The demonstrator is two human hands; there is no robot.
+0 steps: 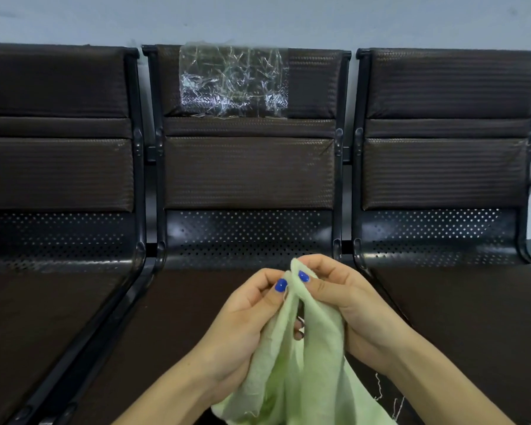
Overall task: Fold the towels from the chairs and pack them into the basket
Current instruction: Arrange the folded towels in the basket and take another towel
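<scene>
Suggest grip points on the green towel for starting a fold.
Take the towel at its top edge, one corner per hand, coming in from above. Both hands already pinch that edge close together: left hand, right hand. The rest hangs limp and bunched below, so sliding the pinches apart along the edge would likely spread it flat over the middle chair.

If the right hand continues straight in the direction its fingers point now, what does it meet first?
The right hand, pinching the light green towel, points toward the left hand. It would most likely meet the towel fold between them first, then the left hand's fingers, though depth is unclear.
</scene>
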